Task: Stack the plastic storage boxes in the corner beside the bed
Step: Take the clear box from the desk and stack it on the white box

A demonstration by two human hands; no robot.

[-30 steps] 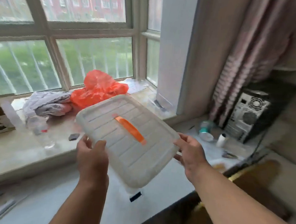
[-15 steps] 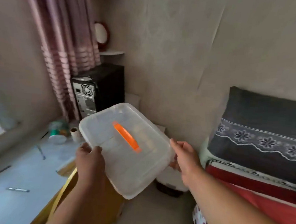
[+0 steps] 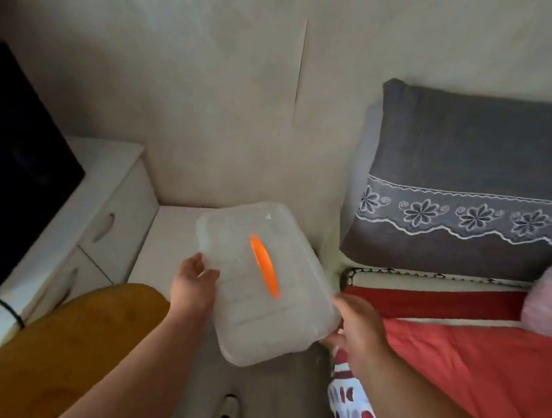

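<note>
Grey pillow [image 3: 464, 175] w/ white floral lace band, upright against beige wall [image 3: 210, 91], at right. Below it red quilt [image 3: 472, 359]; pink cushion [image 3: 550, 303] at far right edge. Spotted sheet [image 3: 352, 414] hangs at bed edge. Left: white drawer unit [image 3: 112, 218], black box [image 3: 18, 167] on top, cable trailing. Orange-brown wooden surface [image 3: 65, 351] lower left. Shoe [image 3: 228, 412] on grey floor, blurred.

Both forearms bare, no sleeves in view. Left hand [image 3: 194, 283], right hand [image 3: 359, 330]: no rings, no watch. 1 light shoe [image 3: 228, 412] below.
</note>
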